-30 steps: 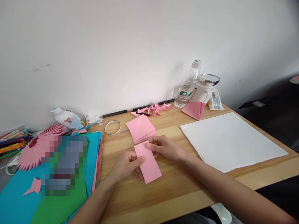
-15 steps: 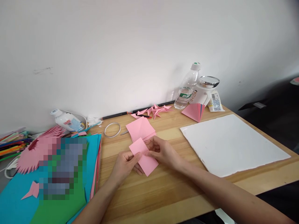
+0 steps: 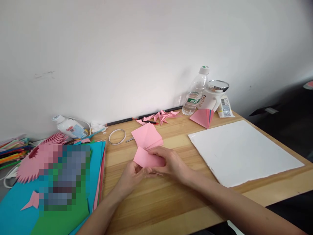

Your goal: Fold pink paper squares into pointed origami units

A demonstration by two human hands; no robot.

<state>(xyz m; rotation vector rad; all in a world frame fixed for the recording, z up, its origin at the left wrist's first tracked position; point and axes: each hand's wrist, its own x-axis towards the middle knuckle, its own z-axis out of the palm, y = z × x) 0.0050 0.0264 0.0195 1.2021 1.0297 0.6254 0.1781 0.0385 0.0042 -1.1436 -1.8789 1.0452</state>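
Coloured sticks (image 3: 14, 151) lie at far left, then blue sheets (image 3: 17, 199) with green paper (image 3: 66, 215) on top. A white bottle (image 3: 70, 127) leans behind them, and a ring (image 3: 116, 144) lies to its right. The left hand (image 3: 134, 179) pinches the near edge of a pink paper (image 3: 146, 158), just in front of a pink stack (image 3: 146, 134). The right hand (image 3: 171, 163) clasps the paper's right end, fingers above, thumb below. Farther right stand a water bottle (image 3: 195, 94) and mug (image 3: 212, 97), with a white board (image 3: 244, 151) nearer.
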